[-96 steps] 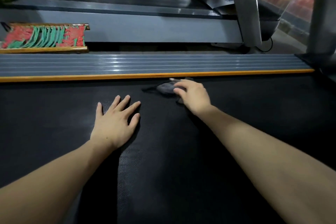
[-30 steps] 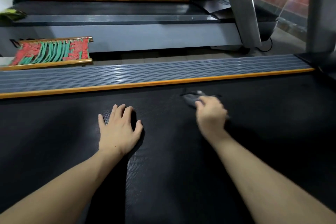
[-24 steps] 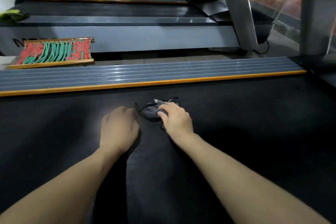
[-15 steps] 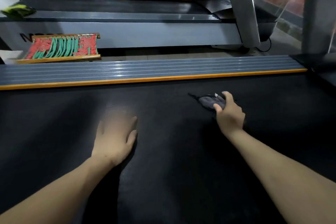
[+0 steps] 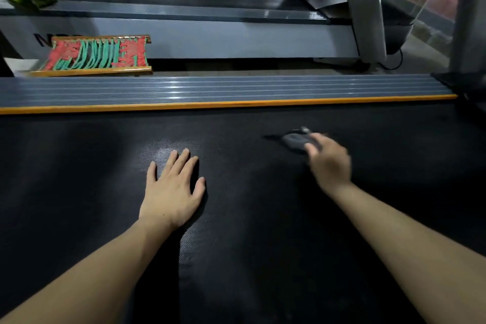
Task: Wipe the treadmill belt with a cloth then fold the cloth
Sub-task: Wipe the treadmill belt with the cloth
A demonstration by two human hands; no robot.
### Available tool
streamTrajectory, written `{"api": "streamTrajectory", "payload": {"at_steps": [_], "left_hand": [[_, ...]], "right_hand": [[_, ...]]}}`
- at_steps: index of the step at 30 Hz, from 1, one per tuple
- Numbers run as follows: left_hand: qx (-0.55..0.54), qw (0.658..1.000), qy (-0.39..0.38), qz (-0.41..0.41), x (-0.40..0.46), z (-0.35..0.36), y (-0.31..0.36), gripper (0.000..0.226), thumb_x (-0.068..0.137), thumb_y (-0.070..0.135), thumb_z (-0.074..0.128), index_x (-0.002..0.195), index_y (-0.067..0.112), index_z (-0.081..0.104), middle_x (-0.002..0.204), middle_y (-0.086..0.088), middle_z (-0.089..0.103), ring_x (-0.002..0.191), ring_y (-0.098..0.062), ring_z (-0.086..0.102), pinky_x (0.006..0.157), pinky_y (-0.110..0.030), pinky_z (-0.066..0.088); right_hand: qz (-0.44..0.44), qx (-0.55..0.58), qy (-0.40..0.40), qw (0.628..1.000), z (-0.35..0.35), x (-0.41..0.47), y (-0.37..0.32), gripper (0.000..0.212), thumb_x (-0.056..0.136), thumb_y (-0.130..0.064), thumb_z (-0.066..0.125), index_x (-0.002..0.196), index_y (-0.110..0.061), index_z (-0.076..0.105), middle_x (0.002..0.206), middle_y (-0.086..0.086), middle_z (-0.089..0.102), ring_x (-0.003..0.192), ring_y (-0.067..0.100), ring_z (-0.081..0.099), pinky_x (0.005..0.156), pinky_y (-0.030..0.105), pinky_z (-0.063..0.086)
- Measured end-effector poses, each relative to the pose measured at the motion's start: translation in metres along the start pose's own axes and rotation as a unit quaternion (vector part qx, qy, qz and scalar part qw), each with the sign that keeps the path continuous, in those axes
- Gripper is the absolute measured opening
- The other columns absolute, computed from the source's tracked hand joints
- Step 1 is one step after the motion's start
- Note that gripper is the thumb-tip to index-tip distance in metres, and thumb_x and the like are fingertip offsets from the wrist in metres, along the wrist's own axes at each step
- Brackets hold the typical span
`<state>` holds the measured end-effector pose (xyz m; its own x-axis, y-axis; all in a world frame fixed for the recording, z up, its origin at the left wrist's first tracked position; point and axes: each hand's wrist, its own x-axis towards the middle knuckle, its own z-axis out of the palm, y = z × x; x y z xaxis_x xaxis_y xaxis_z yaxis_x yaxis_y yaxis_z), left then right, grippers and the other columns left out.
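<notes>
The black treadmill belt [image 5: 263, 244] fills the lower part of the view. A small bunched grey cloth [image 5: 294, 141] lies on it right of centre. My right hand [image 5: 328, 163], blurred with motion, presses down on the cloth's near edge with its fingers on it. My left hand [image 5: 172, 189] rests flat on the belt to the left, palm down, fingers apart, holding nothing. Part of the cloth is hidden under my right fingers.
A ribbed grey side rail [image 5: 210, 88] with an orange edge strip [image 5: 223, 106] borders the belt's far side. Beyond it stand a red and green woven mat [image 5: 97, 55], a second treadmill [image 5: 210, 34] and its grey upright [image 5: 365, 8]. A dark post [image 5: 470, 21] stands right.
My right hand has swept the cloth left toward my left hand and back to the right across the belt. My left hand stayed planted, shifting only slightly.
</notes>
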<state>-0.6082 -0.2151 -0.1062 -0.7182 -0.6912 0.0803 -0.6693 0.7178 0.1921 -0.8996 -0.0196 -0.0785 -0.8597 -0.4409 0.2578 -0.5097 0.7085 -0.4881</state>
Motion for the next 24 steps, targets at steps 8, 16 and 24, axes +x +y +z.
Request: {"api": "streamTrajectory", "payload": {"at_steps": [8, 16, 24], "left_hand": [[-0.013, 1.0, 0.007, -0.001, -0.001, -0.001, 0.002, 0.066, 0.097, 0.059, 0.023, 0.155, 0.029, 0.031, 0.169, 0.01, 0.016, 0.156, -0.01, 0.004, 0.125, -0.053, 0.002], [-0.015, 1.0, 0.005, 0.003, -0.002, -0.004, 0.002, 0.061, 0.098, 0.06, 0.024, 0.149, 0.031, 0.036, 0.168, 0.012, 0.016, 0.156, -0.01, 0.004, 0.125, -0.052, 0.003], [-0.024, 1.0, 0.005, -0.002, -0.001, -0.002, 0.003, 0.056, 0.098, 0.058, 0.03, 0.146, 0.03, 0.038, 0.168, 0.012, 0.018, 0.156, -0.011, 0.005, 0.125, -0.054, 0.004]], "right_hand": [[-0.002, 0.074, -0.011, 0.997, 0.046, -0.052, -0.103, 0.032, 0.087, -0.024, 0.069, 0.119, -0.017, 0.07, 0.119, 0.009, 0.069, 0.114, 0.033, 0.06, 0.093, 0.038, 0.044], [-0.043, 0.051, -0.069, 0.995, 0.018, -0.033, -0.057, 0.037, 0.09, -0.038, 0.065, 0.127, -0.029, 0.065, 0.128, 0.002, 0.066, 0.116, 0.029, 0.06, 0.097, 0.037, 0.046], [0.09, -0.017, 0.024, 0.995, 0.014, -0.044, -0.067, 0.03, 0.09, -0.032, 0.064, 0.12, -0.023, 0.065, 0.112, 0.014, 0.066, 0.106, 0.037, 0.06, 0.084, 0.039, 0.047]]}}
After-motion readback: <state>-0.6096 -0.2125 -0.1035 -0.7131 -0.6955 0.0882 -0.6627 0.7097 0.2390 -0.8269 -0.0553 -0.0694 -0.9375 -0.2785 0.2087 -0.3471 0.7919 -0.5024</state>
